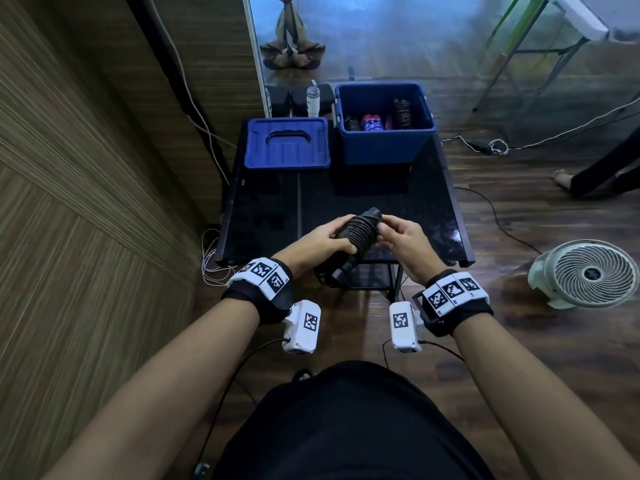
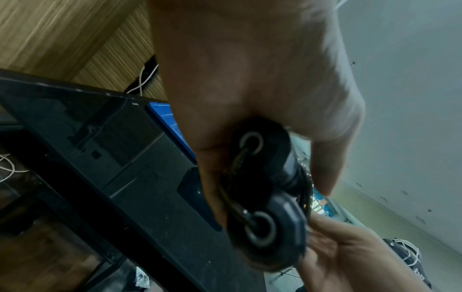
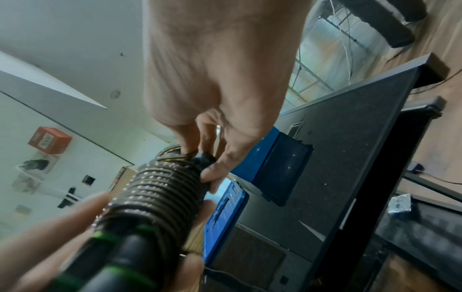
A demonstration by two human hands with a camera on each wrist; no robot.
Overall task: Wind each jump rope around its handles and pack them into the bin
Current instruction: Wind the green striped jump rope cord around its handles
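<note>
A black jump rope is coiled tightly around its two handles and held above the near edge of the black table. My left hand grips the wound bundle around its lower middle. My right hand pinches the rope at the bundle's upper end. The left wrist view shows both handle ends with metal rings. The right wrist view shows the tight coils and green bands on the handles. The open blue bin at the table's far right holds several wound ropes.
The blue bin lid lies flat at the table's far left. A white bottle stands behind it. A white floor fan sits to the right of the table, with cables on the wooden floor. A wood-panelled wall runs along the left.
</note>
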